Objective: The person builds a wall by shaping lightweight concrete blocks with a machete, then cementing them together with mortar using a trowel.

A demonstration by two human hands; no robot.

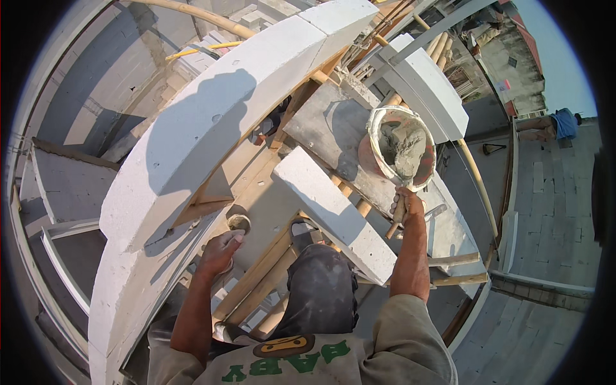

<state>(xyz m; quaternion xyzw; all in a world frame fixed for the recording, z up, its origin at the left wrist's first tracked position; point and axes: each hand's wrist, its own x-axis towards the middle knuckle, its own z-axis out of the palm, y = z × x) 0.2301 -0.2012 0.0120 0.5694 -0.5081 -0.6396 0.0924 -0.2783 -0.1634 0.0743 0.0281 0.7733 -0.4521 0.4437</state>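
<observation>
Head view: bucket [373, 142] holds grey mortar [409, 146]; right grip [410, 205] clasps trowel [399, 213], left grip [221, 253] unclear.

Trowel [399, 210] with blade mostly hidden by grey mortar [405, 142], shirt [378, 359] cut off by lower edge

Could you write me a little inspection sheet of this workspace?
Surface: grey board under the bucket, partly shadowed.
Job's things: grey wet-looking mix in the bucket; white block in front of the person.
Clutter: bamboo poles below the block.
Hands: right hand grips a wooden-handled tool; left hand is by a small round item, contact unclear.
Cables: none identifiable for certain.
Surroundings: long white wall; another person in blue.
</observation>
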